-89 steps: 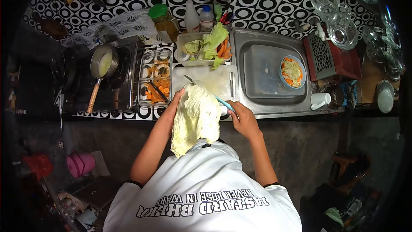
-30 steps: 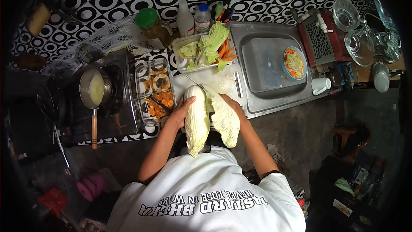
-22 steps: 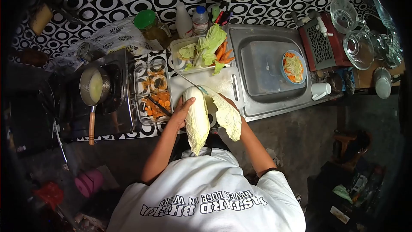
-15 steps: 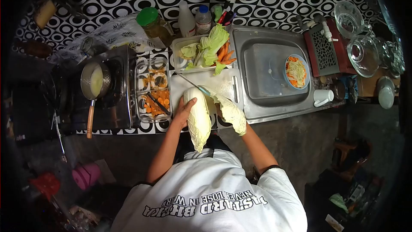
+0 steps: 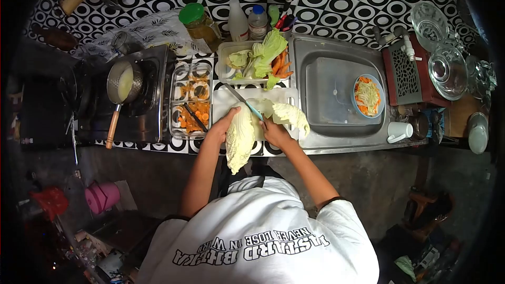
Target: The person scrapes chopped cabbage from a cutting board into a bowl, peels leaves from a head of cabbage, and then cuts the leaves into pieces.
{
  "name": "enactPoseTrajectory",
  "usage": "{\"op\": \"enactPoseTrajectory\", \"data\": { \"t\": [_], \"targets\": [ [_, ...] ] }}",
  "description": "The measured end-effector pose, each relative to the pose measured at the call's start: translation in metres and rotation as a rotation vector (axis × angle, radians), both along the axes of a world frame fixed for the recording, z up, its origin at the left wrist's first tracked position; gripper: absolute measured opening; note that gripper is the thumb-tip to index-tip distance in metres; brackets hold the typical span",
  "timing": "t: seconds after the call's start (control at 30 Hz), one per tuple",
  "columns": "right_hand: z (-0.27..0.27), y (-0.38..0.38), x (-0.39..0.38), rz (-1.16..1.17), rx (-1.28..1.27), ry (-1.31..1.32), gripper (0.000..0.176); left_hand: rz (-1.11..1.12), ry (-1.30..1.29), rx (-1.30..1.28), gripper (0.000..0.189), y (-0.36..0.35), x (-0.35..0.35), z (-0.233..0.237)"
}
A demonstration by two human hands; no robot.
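Observation:
My left hand (image 5: pixel 225 124) is wrapped around the side of a pale napa cabbage (image 5: pixel 240 142), whose leafy tip points toward my body. In my right hand (image 5: pixel 274 132) is a knife (image 5: pixel 238 95) by its teal handle, the blade slanting up and left past the cabbage's stem end. A loose cabbage leaf (image 5: pixel 292 117) lies beyond my right hand, reaching from the white cutting board (image 5: pixel 221 102) toward the sink. The cabbage's stem end is over the board, partly hidden by the left fingers.
Left of the board stands a divided glass container (image 5: pixel 175 96) with cut carrots and a dark-handled tool. A tub (image 5: pixel 223 71) of greens and carrots is behind. The sink (image 5: pixel 304 73) holds a blue bowl (image 5: pixel 382 106) of shredded vegetables. A saucepan (image 5: pixel 138 84) sits on the stove.
The loose leaf that draped over my right wrist now lies farther right and away from me, leaving the hand and knife handle visible. The cabbage has shifted slightly away from my body.

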State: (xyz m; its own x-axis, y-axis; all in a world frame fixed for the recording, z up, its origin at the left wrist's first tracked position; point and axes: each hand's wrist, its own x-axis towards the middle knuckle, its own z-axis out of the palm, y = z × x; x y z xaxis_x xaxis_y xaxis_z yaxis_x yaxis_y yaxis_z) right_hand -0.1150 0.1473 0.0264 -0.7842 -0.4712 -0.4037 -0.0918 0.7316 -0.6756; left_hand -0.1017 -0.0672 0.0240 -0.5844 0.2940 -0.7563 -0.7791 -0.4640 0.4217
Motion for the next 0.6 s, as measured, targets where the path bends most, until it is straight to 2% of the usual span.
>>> {"op": "enactPoseTrajectory", "data": {
  "t": [0.07,0.2,0.27,0.33,0.43,0.53,0.6],
  "targets": [
    [-0.017,0.002,0.007,-0.072,-0.068,0.013,0.041,-0.011,-0.012,-0.032,0.056,-0.002,0.001,0.001],
    [-0.006,-0.001,0.004,-0.049,-0.049,-0.018,0.043,-0.057,-0.053,-0.065,0.060,-0.002,-0.001,0.009],
    [-0.001,-0.003,-0.004,-0.016,0.070,-0.118,0.041,-0.066,-0.046,-0.072,0.060,-0.005,-0.002,0.008],
    [0.004,-0.004,-0.004,-0.010,0.122,-0.094,0.039,-0.079,-0.041,-0.073,0.061,-0.004,-0.003,0.005],
    [0.001,-0.005,-0.007,-0.034,-0.078,0.041,0.033,-0.052,-0.027,-0.066,0.061,-0.003,-0.003,0.001],
    [0.003,-0.007,-0.011,-0.002,-0.098,0.102,0.039,-0.041,0.001,-0.079,0.061,-0.002,-0.006,0.004],
    [0.006,-0.009,-0.013,-0.015,-0.111,0.114,0.035,-0.025,-0.025,-0.069,0.060,0.000,-0.007,0.008]
  ]
}}
